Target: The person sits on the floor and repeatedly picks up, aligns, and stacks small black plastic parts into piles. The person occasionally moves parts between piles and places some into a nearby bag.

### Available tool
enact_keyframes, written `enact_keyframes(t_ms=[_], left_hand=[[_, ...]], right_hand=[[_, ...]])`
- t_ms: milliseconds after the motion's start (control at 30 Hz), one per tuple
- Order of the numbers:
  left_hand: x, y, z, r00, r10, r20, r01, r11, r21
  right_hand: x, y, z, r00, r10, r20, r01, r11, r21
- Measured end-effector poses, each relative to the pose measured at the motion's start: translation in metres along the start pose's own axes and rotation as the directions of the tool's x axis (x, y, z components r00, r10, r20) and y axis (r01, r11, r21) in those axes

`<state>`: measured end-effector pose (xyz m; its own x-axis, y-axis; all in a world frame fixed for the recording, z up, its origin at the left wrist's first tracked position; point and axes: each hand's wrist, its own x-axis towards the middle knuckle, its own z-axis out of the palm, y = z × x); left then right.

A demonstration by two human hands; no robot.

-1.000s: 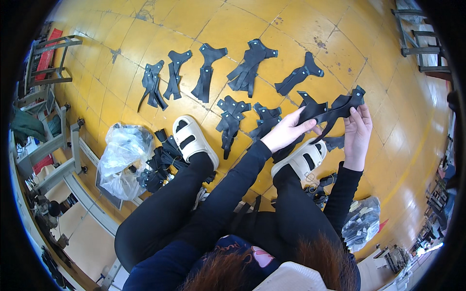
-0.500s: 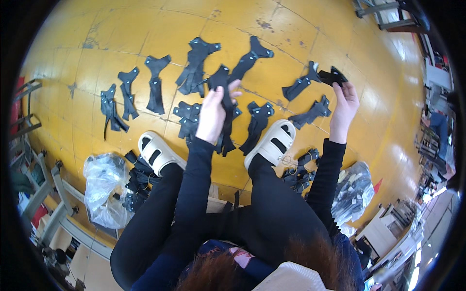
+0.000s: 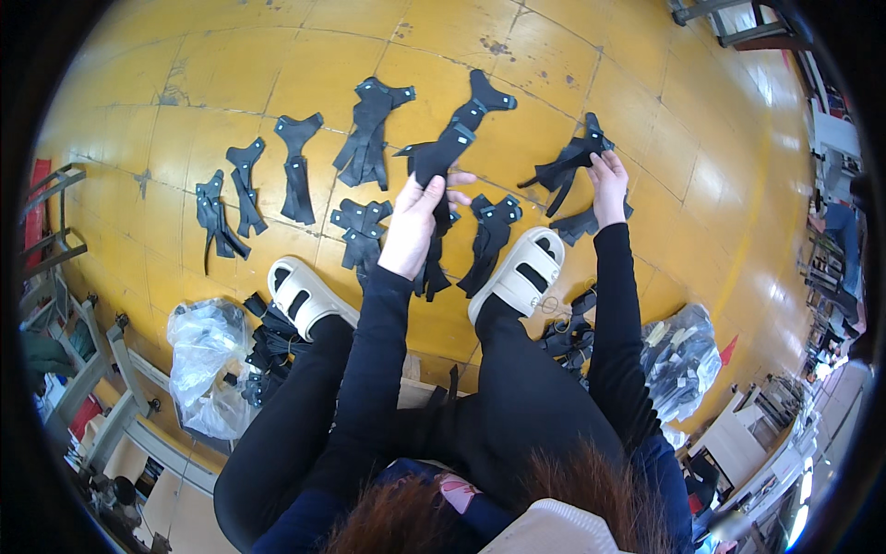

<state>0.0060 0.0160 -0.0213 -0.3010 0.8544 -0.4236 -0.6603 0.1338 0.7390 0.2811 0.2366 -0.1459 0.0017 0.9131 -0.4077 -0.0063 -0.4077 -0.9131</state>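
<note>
My left hand (image 3: 412, 227) is closed around black fabric strap pieces (image 3: 441, 155), some with a small pale label. They are held above the middle of the floor, their loose ends hanging below the palm. Over to the right, my right hand (image 3: 609, 192) pinches a black strap piece (image 3: 563, 168) at its labelled end, low over another Y-shaped strap piece (image 3: 592, 124). A further strap pile (image 3: 579, 222) lies partly behind the right wrist. Close to my left hand are a cross-shaped pile (image 3: 360, 222) and another black pile (image 3: 495, 222).
More strap piles (image 3: 374, 115) lie in rows on the yellow tiled floor (image 3: 231, 55). My feet in beige sandals (image 3: 526, 272) flank the near piles. Clear plastic bags (image 3: 208, 355) and bundled black straps (image 3: 275, 342) sit beside my legs. A metal frame (image 3: 120, 369) stands at left.
My right hand has moved left and slightly down, bringing its strap piece over the pile at right. The pieces in my left hand have tilted to the right.
</note>
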Motion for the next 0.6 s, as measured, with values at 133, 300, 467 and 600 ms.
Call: enact_keyframes(t_ms=[133, 300, 467, 600], left_hand=[[0.005, -0.003, 0.0, 0.998, 0.039, 0.048, -0.041, 0.999, 0.029], [0.005, -0.005, -0.001, 0.993, 0.091, 0.077, -0.106, 0.973, 0.206], [0.003, -0.017, -0.013, 0.994, 0.098, 0.049, -0.108, 0.958, 0.266], [0.008, -0.025, -0.013, 0.996, 0.084, 0.024, -0.087, 0.918, 0.387]], right_hand=[[0.044, 0.026, -0.016, 0.976, -0.133, -0.17, 0.07, 0.94, -0.334], [0.004, -0.004, 0.039, 0.836, -0.546, 0.056, 0.409, 0.552, -0.727], [-0.09, -0.073, 0.103, 0.707, -0.073, 0.703, 0.332, 0.912, -0.24], [-0.12, -0.088, 0.129, 0.43, -0.098, 0.898, 0.461, 0.878, -0.125]])
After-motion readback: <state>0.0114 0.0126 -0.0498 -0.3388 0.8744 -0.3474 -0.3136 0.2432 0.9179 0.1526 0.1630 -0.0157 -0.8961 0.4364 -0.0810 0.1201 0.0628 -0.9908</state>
